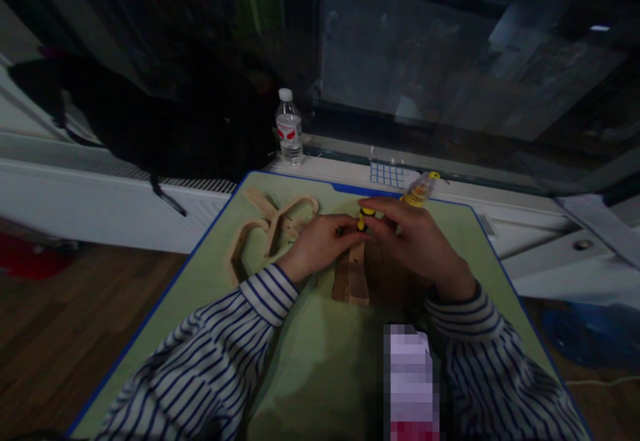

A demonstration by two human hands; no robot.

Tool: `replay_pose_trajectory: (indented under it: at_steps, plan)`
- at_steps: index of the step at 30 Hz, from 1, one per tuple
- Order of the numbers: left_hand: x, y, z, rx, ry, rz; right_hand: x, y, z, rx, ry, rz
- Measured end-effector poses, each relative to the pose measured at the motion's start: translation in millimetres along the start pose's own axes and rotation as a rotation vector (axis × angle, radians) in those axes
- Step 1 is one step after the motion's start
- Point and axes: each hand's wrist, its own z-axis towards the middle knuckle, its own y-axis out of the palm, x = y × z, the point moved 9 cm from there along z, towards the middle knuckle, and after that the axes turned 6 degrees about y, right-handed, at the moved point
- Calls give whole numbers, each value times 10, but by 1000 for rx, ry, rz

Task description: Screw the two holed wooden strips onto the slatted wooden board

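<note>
My right hand [417, 238] is closed around a short yellow-and-black handle [367, 212], which looks like a stubby screwdriver. My left hand [325, 240] meets it from the other side, thumb and fingers pinched close to the handle's lower end. What the left fingertips grip is hidden. Below both hands lies a wooden piece [358, 278] with a small dark hole, on or against a brown panel [393, 271]. Curved wooden pieces [243, 238] rest on the table to the left of my left hand, one crossing another.
The light green table [295, 354] has a blue edge. Along the sill behind it are a water bottle [289, 131], a blue grid sheet [387, 174] and a clear package with yellow contents [420, 189]. A black bag [165, 118] sits at the back left.
</note>
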Motion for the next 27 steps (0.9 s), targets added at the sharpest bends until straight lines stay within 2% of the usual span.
replay_pose_trajectory:
  at_steps: [6, 12, 17, 20, 22, 27]
  plan:
    - [129, 14, -8, -59, 64, 37, 64, -25, 2, 49, 35, -44]
    - [138, -104, -3, 47, 40, 106, -7, -27, 4, 53, 5, -57]
    - [145, -104, 3, 34, 48, 77, -11, 19, -15, -29, 30, -16]
    - [111, -98, 0, 21, 29, 68, -35, 37, -17, -53, -1, -7]
    - [110, -90, 2, 13, 47, 54, -34, 38, -9, -34, -16, -15]
    - [122, -10, 11, -63, 71, 2, 61, 15, 5, 60, 49, -72]
